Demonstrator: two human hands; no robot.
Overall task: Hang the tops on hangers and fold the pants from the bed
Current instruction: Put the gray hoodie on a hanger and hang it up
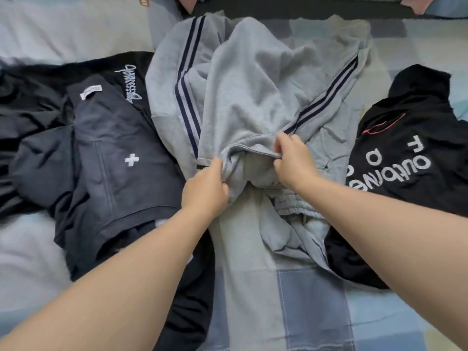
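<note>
Sorting seems barely begun: left hand and right hand both clutch the hem of a crumpled grey navy-striped jersey garment, with a dark navy top left of them and a black lettered top to the right, unhung on the bed.

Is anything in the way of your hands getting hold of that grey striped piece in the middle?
Nothing visible. The left hand and right hand both grip a bunched edge of the grey striped garment. The dark garment with a white cross lies to its left and the black printed garment to its right, neither over it.
</note>
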